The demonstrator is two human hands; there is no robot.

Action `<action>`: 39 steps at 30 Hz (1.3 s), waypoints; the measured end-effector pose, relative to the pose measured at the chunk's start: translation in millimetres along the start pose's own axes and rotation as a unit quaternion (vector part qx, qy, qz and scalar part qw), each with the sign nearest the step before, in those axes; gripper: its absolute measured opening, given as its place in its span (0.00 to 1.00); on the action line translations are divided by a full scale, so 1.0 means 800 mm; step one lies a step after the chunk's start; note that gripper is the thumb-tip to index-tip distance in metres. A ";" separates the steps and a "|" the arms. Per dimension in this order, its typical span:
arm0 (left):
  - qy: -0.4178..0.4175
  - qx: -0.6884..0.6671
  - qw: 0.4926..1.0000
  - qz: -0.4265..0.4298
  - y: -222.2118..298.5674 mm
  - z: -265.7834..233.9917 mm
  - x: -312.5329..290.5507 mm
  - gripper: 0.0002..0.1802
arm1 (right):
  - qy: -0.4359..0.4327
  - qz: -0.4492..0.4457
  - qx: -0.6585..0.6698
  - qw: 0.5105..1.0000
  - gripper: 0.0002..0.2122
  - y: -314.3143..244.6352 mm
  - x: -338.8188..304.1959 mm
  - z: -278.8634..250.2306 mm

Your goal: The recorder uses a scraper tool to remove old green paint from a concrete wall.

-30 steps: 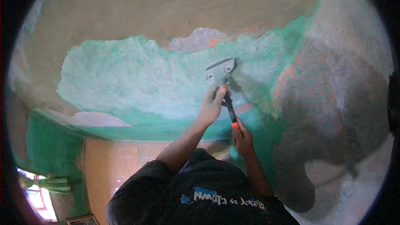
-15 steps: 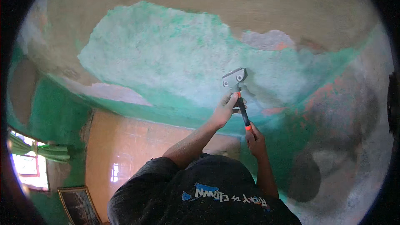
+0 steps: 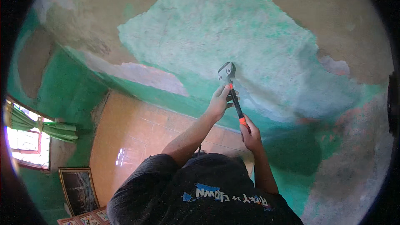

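A long-handled scraper with a grey head, two round knobs and a black-and-orange grip is held in both hands. Near its head, my left hand wraps the upper handle. My right hand grips the lower end beside the orange collar. The scraper's head lies against, or very close to, a wall whose pale, scraped patch is streaked with green. Fine dust coats my left forearm. Whether the blade edge touches the wall cannot be made out.
Bare brown plaster borders the pale patch, with green paint below. Orange floor tiles spread at lower left. A window with a green curtain and a framed picture stand along the left side.
My view has turned, so the patch, window and picture sit differently in it. The scraper's head has shifted slightly up and left, both hands still on the handle.
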State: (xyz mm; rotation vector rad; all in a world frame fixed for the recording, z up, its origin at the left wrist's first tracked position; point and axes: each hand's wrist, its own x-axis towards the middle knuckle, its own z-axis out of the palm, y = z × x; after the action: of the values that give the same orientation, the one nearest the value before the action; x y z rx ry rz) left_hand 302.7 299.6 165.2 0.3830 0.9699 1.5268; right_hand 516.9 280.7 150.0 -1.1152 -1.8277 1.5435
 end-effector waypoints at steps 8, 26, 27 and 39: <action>0.018 -0.004 0.998 -0.066 -0.011 -0.004 0.009 0.17 | 0.047 -0.038 -0.137 0.989 0.23 0.004 -0.009 0.000; 0.065 0.007 0.997 -0.048 0.013 -0.064 0.011 0.20 | -0.118 0.128 0.086 0.981 0.23 -0.005 0.036 0.014; 0.055 0.006 0.997 -0.054 0.013 -0.065 0.011 0.20 | -0.111 0.155 0.093 0.977 0.23 -0.007 0.035 0.013; 0.077 -0.013 0.995 -0.068 0.092 -0.207 0.008 0.19 | -0.085 0.010 -0.077 0.993 0.23 -0.038 0.093 0.152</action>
State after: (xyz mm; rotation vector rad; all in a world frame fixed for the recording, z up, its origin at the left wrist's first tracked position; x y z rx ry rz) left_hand 133.7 252.7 120.4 0.1781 1.0736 1.4581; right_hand 371.5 274.5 140.8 -1.1028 -2.0844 1.5742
